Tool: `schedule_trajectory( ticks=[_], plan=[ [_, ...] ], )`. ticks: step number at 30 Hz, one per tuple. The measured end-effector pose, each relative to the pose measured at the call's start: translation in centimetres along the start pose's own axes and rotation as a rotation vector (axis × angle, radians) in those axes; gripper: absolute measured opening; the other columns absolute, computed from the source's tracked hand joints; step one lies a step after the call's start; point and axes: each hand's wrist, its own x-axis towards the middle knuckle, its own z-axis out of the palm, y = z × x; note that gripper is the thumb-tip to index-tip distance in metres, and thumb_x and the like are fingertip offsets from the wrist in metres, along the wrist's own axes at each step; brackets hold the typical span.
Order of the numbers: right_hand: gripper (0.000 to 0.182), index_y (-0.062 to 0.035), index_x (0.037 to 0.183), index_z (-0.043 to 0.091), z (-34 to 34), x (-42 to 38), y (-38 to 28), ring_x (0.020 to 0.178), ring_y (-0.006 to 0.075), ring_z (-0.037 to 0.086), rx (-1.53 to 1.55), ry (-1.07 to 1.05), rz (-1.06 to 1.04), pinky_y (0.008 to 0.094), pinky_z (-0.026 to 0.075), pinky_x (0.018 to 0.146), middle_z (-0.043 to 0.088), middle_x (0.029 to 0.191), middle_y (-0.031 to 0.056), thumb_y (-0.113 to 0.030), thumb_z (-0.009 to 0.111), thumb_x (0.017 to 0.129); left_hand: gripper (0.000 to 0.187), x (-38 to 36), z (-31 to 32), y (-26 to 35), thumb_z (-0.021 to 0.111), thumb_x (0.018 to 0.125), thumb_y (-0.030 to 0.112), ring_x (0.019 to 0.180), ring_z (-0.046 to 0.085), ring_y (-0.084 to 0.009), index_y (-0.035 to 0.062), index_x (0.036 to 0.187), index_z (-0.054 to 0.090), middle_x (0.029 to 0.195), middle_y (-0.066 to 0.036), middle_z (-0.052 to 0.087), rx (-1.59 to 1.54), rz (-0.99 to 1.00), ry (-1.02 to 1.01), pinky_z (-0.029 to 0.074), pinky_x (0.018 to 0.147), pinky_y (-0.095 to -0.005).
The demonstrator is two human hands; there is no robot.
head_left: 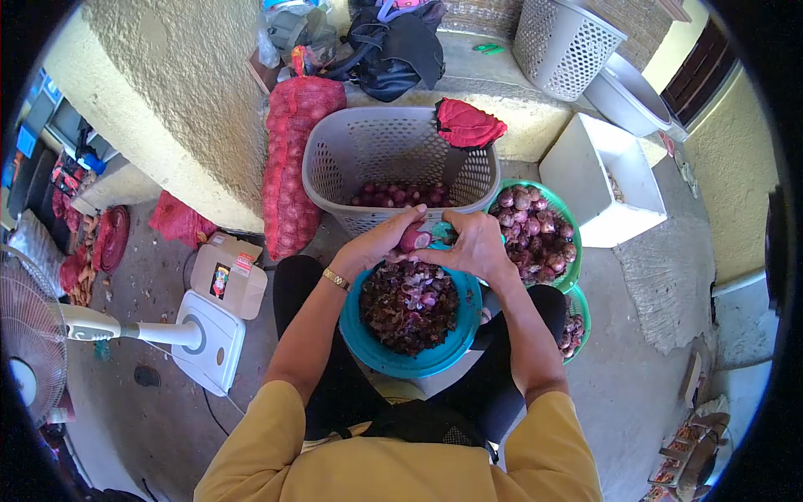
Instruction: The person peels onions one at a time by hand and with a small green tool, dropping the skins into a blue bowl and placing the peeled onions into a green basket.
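Over the blue basin, my left hand point(378, 240) is closed around a red onion point(414, 241), whose pinkish side shows between the fingers. Close against it, my right hand point(480, 244) grips a small teal-and-dark tool point(444, 233); its blade or tip is mostly hidden. The right thumb reaches toward the onion. Below both hands, the blue basin point(355, 335) holds dark onion skins point(408, 314), with some lighter peelings on top. Just beyond the hands stands a grey perforated basket point(376, 138) with red onions point(400, 195) at its bottom.
At the right, a green basket point(574, 259) of onions stands near a second green basket point(586, 330). A red mesh sack point(297, 167) leans by the wall. White box point(606, 201) stands back right; a fan point(159, 330) is at left. Red cloth point(468, 124) hangs on the basket rim.
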Motion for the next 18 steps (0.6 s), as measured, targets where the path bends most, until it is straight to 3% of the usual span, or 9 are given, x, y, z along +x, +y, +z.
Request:
schedule_trajectory(
  ticks=[10, 13, 18],
  plan=[
    [0.056, -0.006, 0.1, 0.072, 0.4, 0.0, 0.2, 0.066, 0.03, 0.069, 0.086, 0.004, 0.044, 0.0375, 0.054, 0.062, 0.069, 0.072, 0.0142, -0.046, 0.086, 0.063, 0.045, 2.6, -0.8, -2.6, 0.044, 0.098, 0.053, 0.055, 0.05, -0.0038, 0.0125, 0.104, 0.063, 0.076, 0.005, 0.06, -0.176, 0.208, 0.006, 0.035, 0.041, -0.021],
    [0.056, -0.0059, 0.101, 0.072, 0.8, -0.2, 0.5, 0.067, 0.0301, 0.069, 0.085, -0.002, 0.044, 0.0378, 0.054, 0.062, 0.069, 0.073, 0.0145, -0.045, 0.086, 0.063, 0.045, 1.0, -0.6, -1.2, 0.046, 0.098, 0.051, 0.06, 0.052, -0.0042, 0.0106, 0.104, 0.063, 0.078, 0.004, 0.061, -0.126, 0.114, -0.011, 0.037, 0.043, -0.0209],
    [0.06, -0.0059, 0.102, 0.072, 0.5, -0.1, -0.3, 0.066, 0.0295, 0.069, 0.08, -0.033, 0.091, 0.038, 0.054, 0.062, 0.069, 0.072, 0.014, -0.048, 0.086, 0.062, 0.045, 2.1, -0.6, -2.5, 0.046, 0.098, 0.051, 0.06, 0.052, -0.0042, 0.01, 0.105, 0.064, 0.079, 0.004, 0.06, -0.205, 0.14, 0.041, 0.036, 0.044, -0.0201]
  ],
)
